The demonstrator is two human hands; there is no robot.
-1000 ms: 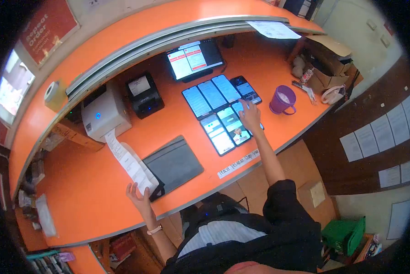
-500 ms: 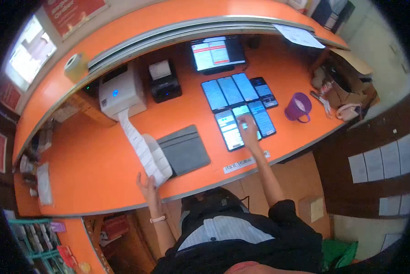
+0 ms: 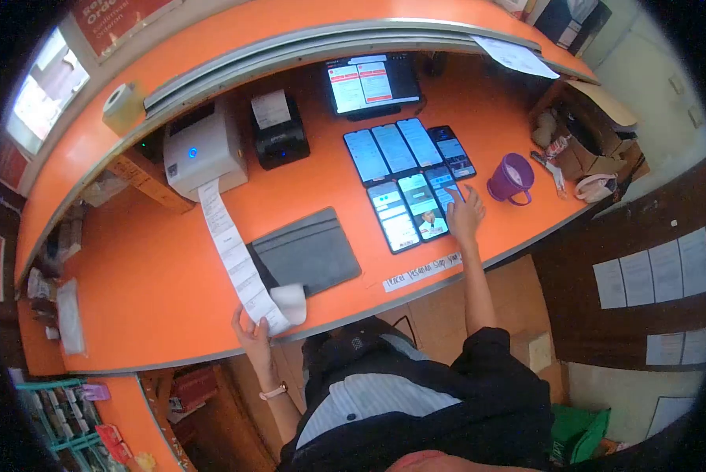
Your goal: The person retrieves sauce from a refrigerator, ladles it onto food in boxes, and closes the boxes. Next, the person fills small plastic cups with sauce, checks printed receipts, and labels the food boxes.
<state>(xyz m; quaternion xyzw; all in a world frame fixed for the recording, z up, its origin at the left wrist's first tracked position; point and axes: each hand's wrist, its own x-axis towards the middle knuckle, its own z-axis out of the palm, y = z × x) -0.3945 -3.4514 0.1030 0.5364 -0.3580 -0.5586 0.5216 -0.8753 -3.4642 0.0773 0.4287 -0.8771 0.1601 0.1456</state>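
Observation:
A long printed paper strip (image 3: 239, 263) hangs out of the white label printer (image 3: 204, 153) and runs down to the counter's front edge, its end curled over. My left hand (image 3: 252, 340) has its thumb and fingers closed about the strip's lower left edge. My right hand (image 3: 465, 216) is over the rightmost phone (image 3: 445, 187) of the front row, fingers apart, a fingertip at its lit screen. Beside it lie a phone with a person's picture on it (image 3: 424, 206) and a phone with a white screen (image 3: 394, 216). Several more phones (image 3: 390, 149) lie behind.
A dark grey flat folder or pad (image 3: 310, 252) lies right of the strip. Behind stand a black receipt printer (image 3: 281, 141) and a lit monitor (image 3: 374, 86). A purple mug (image 3: 510, 179) and a cardboard box (image 3: 601, 145) are to the right. A handwritten label (image 3: 421, 273) sticks near the front edge.
My right hand has moved right, from the middle front phone to the rightmost one. The middle phone's screen now shows a person's picture. My left fingers have closed on the strip, which lies straighter.

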